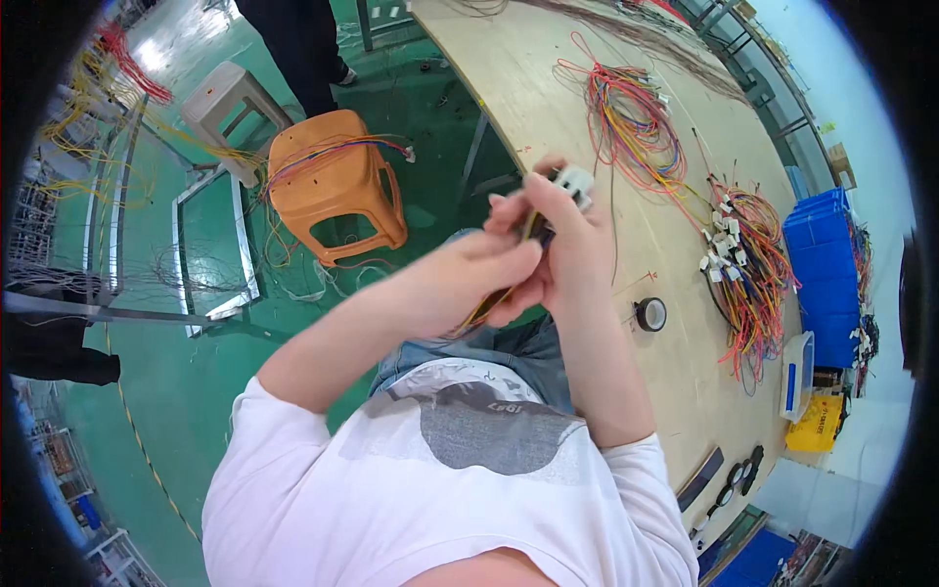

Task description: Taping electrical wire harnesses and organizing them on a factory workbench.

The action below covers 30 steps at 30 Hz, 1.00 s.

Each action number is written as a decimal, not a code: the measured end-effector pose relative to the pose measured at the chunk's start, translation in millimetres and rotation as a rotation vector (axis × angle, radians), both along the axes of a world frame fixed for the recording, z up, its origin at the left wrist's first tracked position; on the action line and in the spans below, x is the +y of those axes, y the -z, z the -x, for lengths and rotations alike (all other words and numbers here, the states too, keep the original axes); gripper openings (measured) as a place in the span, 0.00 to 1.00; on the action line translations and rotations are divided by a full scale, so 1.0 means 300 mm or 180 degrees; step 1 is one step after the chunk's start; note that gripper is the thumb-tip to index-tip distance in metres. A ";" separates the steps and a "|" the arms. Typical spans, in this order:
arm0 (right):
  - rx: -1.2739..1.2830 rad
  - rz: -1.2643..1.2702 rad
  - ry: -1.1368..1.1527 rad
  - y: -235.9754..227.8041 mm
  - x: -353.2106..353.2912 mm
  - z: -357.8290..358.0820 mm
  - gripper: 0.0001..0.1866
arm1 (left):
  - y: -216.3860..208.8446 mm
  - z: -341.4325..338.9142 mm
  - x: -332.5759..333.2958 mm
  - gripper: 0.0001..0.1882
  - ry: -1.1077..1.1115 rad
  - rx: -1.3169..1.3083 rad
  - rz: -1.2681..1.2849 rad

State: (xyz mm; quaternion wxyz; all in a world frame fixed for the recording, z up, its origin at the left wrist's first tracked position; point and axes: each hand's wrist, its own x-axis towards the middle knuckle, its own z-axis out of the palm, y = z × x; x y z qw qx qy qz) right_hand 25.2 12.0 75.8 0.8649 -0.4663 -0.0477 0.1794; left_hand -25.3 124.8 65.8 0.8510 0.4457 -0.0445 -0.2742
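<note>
In front of my body both hands meet on a wire harness with a white connector (575, 184) at its upper end. My right hand (567, 220) is closed near the connector, thumb laid along it. My left hand (494, 264) is closed just below, around the yellow and dark wires (489, 305), whose ends hang past it to the lower left. Fingers overlap and blur a little, so the middle of the harness is mostly hidden. A black roll of tape (649, 314) lies on the table to the right of my hands.
The wooden table (626, 259) fills the right side. On it lie a pile of wires with white connectors (729, 245) and a coiled bundle of coloured wires (636, 127). Blue bins (822, 279) line its far right edge. An orange stool (333, 181) carrying wires stands left; a person's legs (293, 49) show behind.
</note>
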 end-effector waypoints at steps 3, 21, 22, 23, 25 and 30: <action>-0.0576 -0.0220 -0.0577 -0.046 0.033 -0.025 0.20 | -0.062 -0.046 0.001 0.15 -0.0887 -0.0069 -0.0311; -0.0584 0.1386 -0.3365 -0.217 -0.094 -0.050 0.15 | 0.429 0.046 0.455 0.03 -0.2708 0.2139 0.1513; -0.0867 0.1409 -0.3485 -0.263 -0.096 -0.063 0.16 | 0.467 0.089 0.394 0.10 -0.2505 0.2492 0.1606; -0.0958 0.1596 -0.3279 -0.306 -0.101 -0.071 0.17 | 0.385 0.133 0.320 0.14 -0.2042 0.2523 0.1560; -0.1034 0.1291 -0.3251 -0.356 -0.124 -0.094 0.18 | 0.263 0.215 0.311 0.22 -0.0467 0.1749 0.1126; -0.1080 0.1686 -0.3405 -0.426 -0.102 -0.085 0.22 | -0.080 0.150 0.329 0.27 -0.2402 -0.2194 -0.2126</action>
